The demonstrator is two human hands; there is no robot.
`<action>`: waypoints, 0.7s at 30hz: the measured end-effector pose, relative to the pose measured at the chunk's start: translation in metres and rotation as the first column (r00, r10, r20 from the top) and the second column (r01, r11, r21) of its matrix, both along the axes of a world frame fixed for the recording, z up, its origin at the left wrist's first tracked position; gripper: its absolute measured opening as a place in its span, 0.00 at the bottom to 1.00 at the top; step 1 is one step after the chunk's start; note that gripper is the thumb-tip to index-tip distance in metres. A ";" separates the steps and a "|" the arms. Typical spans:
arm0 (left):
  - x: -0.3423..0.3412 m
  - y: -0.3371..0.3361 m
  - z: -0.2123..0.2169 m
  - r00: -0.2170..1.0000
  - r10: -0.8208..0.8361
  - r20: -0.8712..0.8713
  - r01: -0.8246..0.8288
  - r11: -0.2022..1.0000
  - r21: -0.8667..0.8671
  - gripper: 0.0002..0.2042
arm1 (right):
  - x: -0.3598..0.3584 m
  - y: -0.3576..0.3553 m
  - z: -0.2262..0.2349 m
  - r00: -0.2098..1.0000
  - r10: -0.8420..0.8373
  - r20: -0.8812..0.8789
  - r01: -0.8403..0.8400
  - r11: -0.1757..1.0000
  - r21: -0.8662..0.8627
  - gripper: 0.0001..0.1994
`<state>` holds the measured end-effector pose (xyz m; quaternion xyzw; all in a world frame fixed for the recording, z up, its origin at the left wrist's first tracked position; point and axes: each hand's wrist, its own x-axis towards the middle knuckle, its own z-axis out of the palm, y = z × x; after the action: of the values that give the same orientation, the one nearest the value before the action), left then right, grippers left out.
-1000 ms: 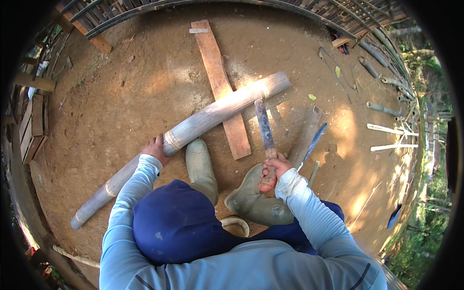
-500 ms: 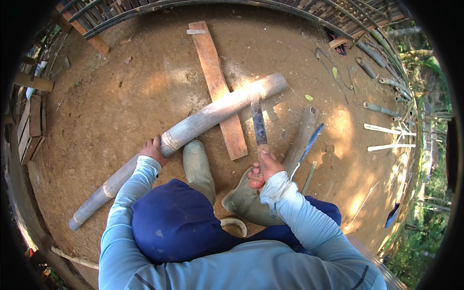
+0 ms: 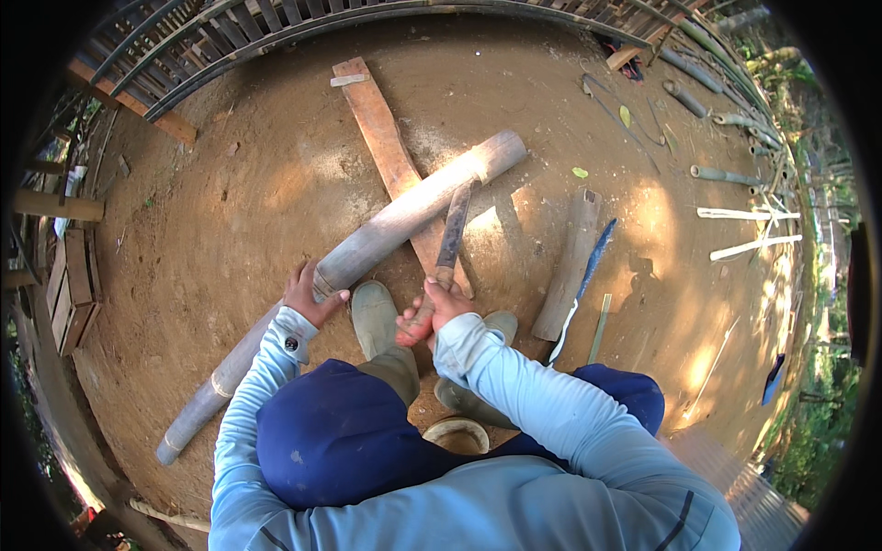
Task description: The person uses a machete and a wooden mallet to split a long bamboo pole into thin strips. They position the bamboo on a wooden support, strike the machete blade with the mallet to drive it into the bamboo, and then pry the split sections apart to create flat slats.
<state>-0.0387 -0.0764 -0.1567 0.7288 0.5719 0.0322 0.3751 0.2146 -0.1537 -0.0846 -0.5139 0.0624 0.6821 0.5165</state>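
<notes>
The two hands are apart, each closed on something. The left hand (image 3: 312,296) is clamped over one long grey bamboo pole (image 3: 404,223), thumb on one side and fingers on the other. The right hand (image 3: 441,306) grips the handle of one machete (image 3: 452,231), its dark blade pointing away from the person and its tip at the pole's near edge; whether they touch, I cannot tell.

The pole slants across the earth floor (image 3: 266,184), its far part lying over one reddish wooden plank (image 3: 378,119). One small pale piece (image 3: 348,80) lies across the plank's far end. Two greenish boots stand on the floor near the hands.

To the right lie one shorter grey-brown length (image 3: 570,266), one long blue-and-white tool (image 3: 594,259) beside it and one thin green strip (image 3: 600,329). Farther out are two yellowish leaves and two pale sticks, with several bamboo lengths near the fence, too crowded to count.

There are two container-like things: one round, pale-rimmed object (image 3: 471,426) between the legs, partly covered, and one slatted wooden crate (image 3: 73,292) at far left. The contents of either cannot be made out.
</notes>
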 end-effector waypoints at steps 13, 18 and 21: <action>0.092 -0.004 0.102 0.926 -0.270 0.266 0.300 0.951 -0.080 0.31 | 0.031 0.031 -0.019 0.794 0.572 0.205 -0.564 0.820 -0.100 0.21; 0.090 -0.005 0.087 0.919 -0.280 0.278 0.264 0.960 0.093 0.28 | 0.207 -0.009 -0.115 -0.281 0.278 0.918 -0.065 0.949 -0.307 0.35; 0.090 -0.007 0.098 0.949 -0.230 0.217 0.238 0.971 -0.008 0.27 | 0.270 -0.043 -0.124 0.029 0.738 0.675 0.362 0.621 -0.695 0.50</action>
<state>0.0516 -0.0837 -0.0587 0.7772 0.4381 0.0560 0.4482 0.4846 -0.1968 -0.2086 -0.9862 -0.1186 0.1114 0.0317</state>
